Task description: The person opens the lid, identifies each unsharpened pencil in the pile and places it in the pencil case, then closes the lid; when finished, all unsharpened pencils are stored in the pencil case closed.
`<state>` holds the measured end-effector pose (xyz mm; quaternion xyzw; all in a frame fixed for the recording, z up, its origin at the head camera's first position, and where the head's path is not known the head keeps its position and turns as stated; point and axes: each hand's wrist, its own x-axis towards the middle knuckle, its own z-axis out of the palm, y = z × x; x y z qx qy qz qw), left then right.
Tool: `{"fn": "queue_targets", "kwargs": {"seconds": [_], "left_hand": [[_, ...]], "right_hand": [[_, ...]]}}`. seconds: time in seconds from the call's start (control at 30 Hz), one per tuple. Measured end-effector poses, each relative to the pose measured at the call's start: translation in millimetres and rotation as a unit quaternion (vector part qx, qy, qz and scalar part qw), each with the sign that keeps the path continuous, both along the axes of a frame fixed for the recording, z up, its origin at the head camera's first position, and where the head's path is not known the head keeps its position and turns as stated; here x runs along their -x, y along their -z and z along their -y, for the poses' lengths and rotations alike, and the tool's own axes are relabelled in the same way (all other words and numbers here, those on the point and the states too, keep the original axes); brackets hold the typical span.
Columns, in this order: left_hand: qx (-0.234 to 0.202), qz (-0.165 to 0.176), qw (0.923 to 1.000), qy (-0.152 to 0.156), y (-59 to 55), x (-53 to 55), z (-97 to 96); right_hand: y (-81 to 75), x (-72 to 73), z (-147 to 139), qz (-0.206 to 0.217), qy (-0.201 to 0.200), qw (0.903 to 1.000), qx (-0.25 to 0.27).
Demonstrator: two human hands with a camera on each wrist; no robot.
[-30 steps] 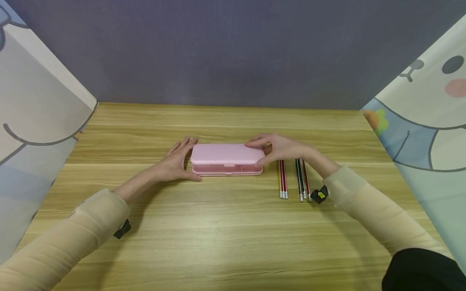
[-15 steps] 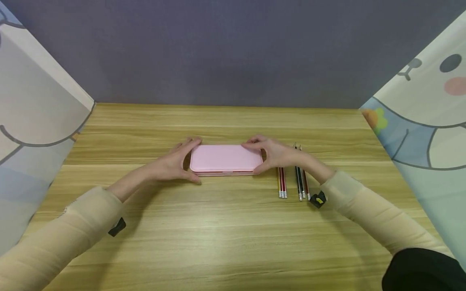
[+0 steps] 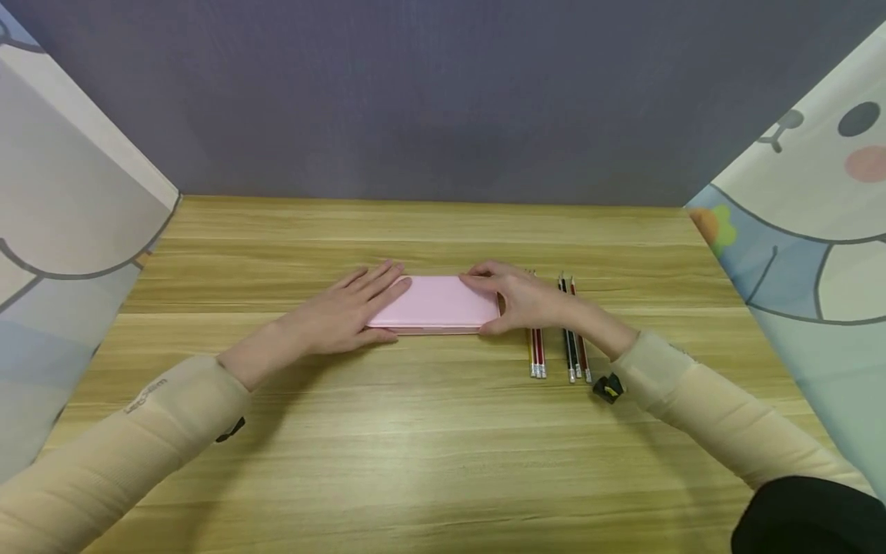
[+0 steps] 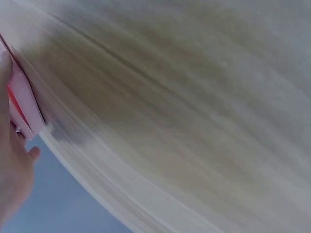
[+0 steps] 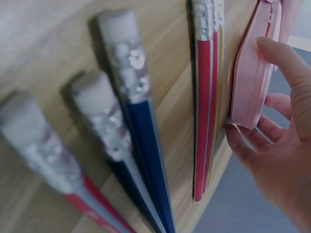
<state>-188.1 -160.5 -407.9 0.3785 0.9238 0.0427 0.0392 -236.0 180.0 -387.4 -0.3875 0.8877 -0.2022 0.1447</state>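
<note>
A long pink pencil case lies on the table with its lid down. My left hand rests over its left end, fingers stretched across the lid and thumb along the front edge. In the left wrist view, only part of the left hand and one end of the case appear at the left edge. At the other end, my right hand holds the case between thumb and fingers. The right wrist view has the right hand around the pink case.
Right of the case lie two groups of pencils: a yellow and red group and a dark and red group, eraser ends towards me. My right forearm passes over them. A grey panel borders the wooden table at the back.
The pencil case's lid has come down from partly raised. My left hand has moved right, from beside the left end onto the lid. My right hand's thumb has lowered along the front.
</note>
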Motion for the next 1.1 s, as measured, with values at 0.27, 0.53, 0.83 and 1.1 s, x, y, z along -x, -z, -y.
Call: {"fn": "queue_targets", "kwargs": {"seconds": [0.27, 0.53, 0.83, 1.1], "left_hand": [[0.033, -0.043, 0.9983, 0.019, 1.0, -0.1, -0.8], [0.054, -0.052, 0.997, 0.019, -0.4, -2.8, -2.9], [0.046, -0.056, 0.9973, 0.013, 2.3, -6.1, -3.8], [0.039, -0.112, 0.9924, 0.033, 5.3, -8.7, -1.5]], "right_hand": [[3.1, -4.4, 2.1, -0.082, -0.022, 0.9961, -0.026], [1.6, -8.8, 0.8, -0.113, -0.038, 0.9917, -0.047], [5.7, -10.2, -3.2, -0.149, -0.065, 0.9852, -0.053], [6.1, -12.6, -5.5, -0.183, -0.086, 0.9772, -0.064]]}}
